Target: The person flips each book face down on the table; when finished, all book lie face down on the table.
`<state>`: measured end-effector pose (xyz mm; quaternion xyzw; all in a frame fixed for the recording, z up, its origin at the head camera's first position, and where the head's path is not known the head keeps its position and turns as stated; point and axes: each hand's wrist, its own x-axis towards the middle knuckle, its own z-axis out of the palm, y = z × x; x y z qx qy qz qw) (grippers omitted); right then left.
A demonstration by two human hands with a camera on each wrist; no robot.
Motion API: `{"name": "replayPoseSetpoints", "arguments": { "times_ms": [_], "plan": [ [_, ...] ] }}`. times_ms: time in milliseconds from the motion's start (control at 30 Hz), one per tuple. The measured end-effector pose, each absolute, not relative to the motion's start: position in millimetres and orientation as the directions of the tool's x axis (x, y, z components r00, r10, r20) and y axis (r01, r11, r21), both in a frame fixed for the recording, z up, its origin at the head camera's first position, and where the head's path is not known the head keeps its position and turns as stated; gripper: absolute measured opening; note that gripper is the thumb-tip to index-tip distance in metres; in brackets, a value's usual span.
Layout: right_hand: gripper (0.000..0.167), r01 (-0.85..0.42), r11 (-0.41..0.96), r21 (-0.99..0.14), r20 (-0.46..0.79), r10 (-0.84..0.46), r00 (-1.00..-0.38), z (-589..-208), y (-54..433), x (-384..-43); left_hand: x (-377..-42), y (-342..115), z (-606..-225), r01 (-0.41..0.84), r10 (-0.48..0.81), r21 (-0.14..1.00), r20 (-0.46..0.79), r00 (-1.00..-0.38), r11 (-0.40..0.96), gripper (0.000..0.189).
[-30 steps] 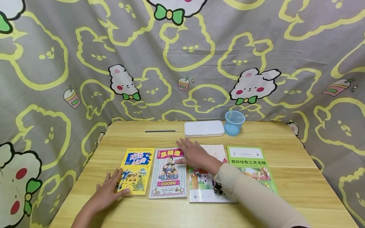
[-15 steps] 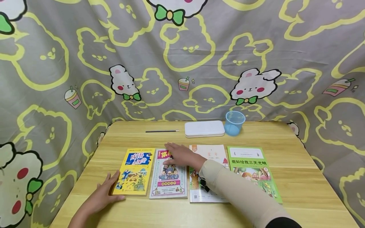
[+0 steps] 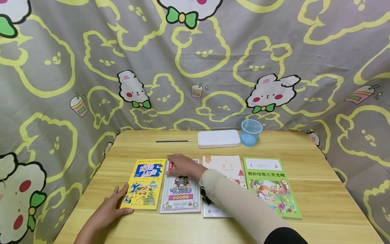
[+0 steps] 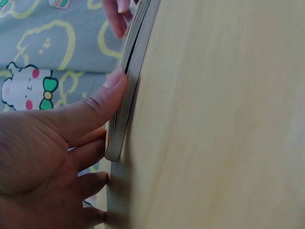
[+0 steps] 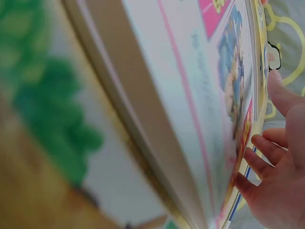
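Note:
A yellow book (image 3: 146, 184) lies flat at the left end of a row of books. My left hand (image 3: 109, 208) is at its lower left corner, index finger along the left side and thumb at the bottom edge. In the left wrist view the thumb touches the book's edge (image 4: 126, 95). Over the top of the pink-and-white book (image 3: 180, 200) reaches my right hand (image 3: 186, 166), fingers extended toward the yellow book's upper right corner. It hides part of the pink book's title. The right wrist view has the fingers straight near the books' far edges; contact there is hard to tell.
Right of these lie a white book (image 3: 223, 162) titled in red, partly under the right sleeve, and a green book (image 3: 274, 189). Behind the row are a pencil (image 3: 173, 141), a white case (image 3: 218, 138) and a blue cup (image 3: 251, 133). A patterned curtain (image 3: 213, 51) surrounds the table.
My right hand has moved left, from between the pink and white books to the pink book's top left. The left hand has drawn slightly left, off the yellow book's cover to its corner.

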<state>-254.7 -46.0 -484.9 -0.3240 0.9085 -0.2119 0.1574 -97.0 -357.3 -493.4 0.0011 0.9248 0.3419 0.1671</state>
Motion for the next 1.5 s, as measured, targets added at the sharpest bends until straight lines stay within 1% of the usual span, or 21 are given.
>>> {"name": "replayPoseSetpoints", "arguments": {
  "times_ms": [167,300,633,833,967,1267,1500],
  "plan": [
    [0.077,-0.528,0.686,-0.5,-0.109,-0.655,-0.748,-486,-54,-258,-97,-357,-493,-0.127,0.105,0.626,-0.32,-0.941,0.769,0.116],
    [0.076,-0.547,0.691,-0.472,-0.079,-0.652,-0.754,-490,-60,-260,-97,-356,-493,-0.132,0.101,0.622,-0.326,-0.94,0.771,0.117],
    [0.075,-0.527,0.713,-0.462,-0.032,-0.607,-0.794,-501,-67,-263,-99,-355,-491,-0.142,0.081,0.576,-0.344,-0.936,0.805,0.119],
    [0.071,-0.52,0.719,-0.461,-0.005,-0.588,-0.809,-505,-70,-263,-101,-356,-493,-0.151,0.073,0.569,-0.353,-0.933,0.809,0.122],
    [0.069,-0.506,0.723,-0.471,0.0,-0.573,-0.819,-508,-72,-263,-101,-356,-493,-0.158,0.067,0.564,-0.357,-0.932,0.81,0.125],
    [0.068,-0.45,0.726,-0.519,-0.024,-0.539,-0.842,-508,-74,-263,-102,-356,-494,-0.152,0.068,0.563,-0.35,-0.934,0.812,0.124],
    [0.067,-0.418,0.723,-0.55,-0.044,-0.525,-0.85,-506,-74,-263,-103,-355,-493,-0.145,0.044,0.522,-0.332,-0.942,0.84,0.123]
  ]
}}
